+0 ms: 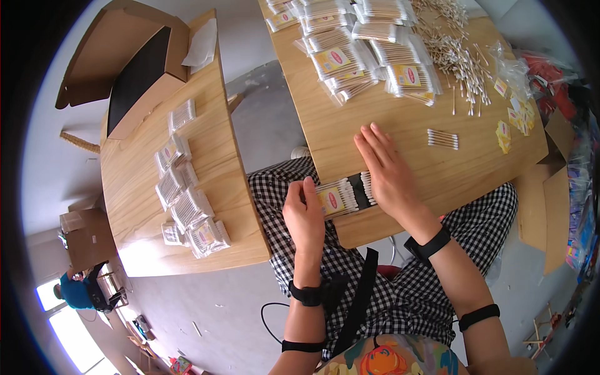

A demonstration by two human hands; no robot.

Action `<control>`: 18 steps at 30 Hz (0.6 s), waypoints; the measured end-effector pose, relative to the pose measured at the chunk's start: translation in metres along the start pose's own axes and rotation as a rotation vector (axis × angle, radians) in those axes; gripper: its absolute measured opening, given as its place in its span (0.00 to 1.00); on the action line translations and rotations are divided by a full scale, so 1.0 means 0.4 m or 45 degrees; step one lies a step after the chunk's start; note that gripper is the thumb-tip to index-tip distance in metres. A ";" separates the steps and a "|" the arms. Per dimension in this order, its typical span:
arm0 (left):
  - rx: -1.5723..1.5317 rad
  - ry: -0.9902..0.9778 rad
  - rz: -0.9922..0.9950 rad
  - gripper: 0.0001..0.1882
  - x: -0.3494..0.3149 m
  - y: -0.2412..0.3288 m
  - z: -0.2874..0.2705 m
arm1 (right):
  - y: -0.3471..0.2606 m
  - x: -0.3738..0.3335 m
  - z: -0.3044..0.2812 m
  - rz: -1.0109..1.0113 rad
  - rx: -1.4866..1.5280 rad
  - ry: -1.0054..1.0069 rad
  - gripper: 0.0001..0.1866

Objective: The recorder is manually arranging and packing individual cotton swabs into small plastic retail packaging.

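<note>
At the near edge of the right table, my left hand (304, 215) is closed round the left end of a clear pack of cotton swabs (337, 197) with a yellow label. To the right of that pack lies a black strip (358, 189), and beside it more white swab tips (367, 186) show, partly hidden by my right hand (389, 175). The right hand lies flat, palm down, its fingers stretched out together and pointing away. A small row of loose cotton swabs (442, 139) rests on the wood to its right.
Stacked swab packs (350, 62) and a heap of loose swabs (456, 56) cover the far part of the right table (400, 234). Yellow labels (520, 117) lie at its right. Several packs (190, 206) and an open cardboard box (147, 87) occupy the left table (134, 219).
</note>
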State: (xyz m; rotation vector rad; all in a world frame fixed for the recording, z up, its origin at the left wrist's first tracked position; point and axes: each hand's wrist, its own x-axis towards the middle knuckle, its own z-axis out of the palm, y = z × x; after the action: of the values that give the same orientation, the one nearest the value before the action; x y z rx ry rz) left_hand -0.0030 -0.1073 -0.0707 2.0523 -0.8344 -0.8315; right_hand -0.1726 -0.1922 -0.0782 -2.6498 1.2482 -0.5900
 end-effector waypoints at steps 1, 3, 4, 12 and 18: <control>0.009 0.005 -0.007 0.14 -0.001 0.002 0.004 | 0.000 0.000 0.002 0.001 0.010 0.003 0.28; 0.026 0.017 -0.019 0.15 -0.006 0.006 0.012 | 0.003 -0.003 0.005 0.002 0.030 0.009 0.28; 0.067 0.119 0.178 0.12 -0.008 0.008 0.017 | 0.005 -0.004 0.004 0.005 0.021 0.003 0.28; 0.375 -0.025 0.998 0.22 -0.101 0.057 0.066 | 0.009 -0.005 0.011 0.031 0.011 0.022 0.30; 0.390 -0.019 0.922 0.22 -0.093 0.067 0.085 | 0.011 -0.003 -0.001 0.043 0.080 -0.023 0.29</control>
State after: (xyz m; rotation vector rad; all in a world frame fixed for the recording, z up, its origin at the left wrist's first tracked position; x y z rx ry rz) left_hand -0.0581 -0.1054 -0.0557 1.7702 -1.6545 -0.3234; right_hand -0.1765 -0.1940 -0.0794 -2.5719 1.2463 -0.5885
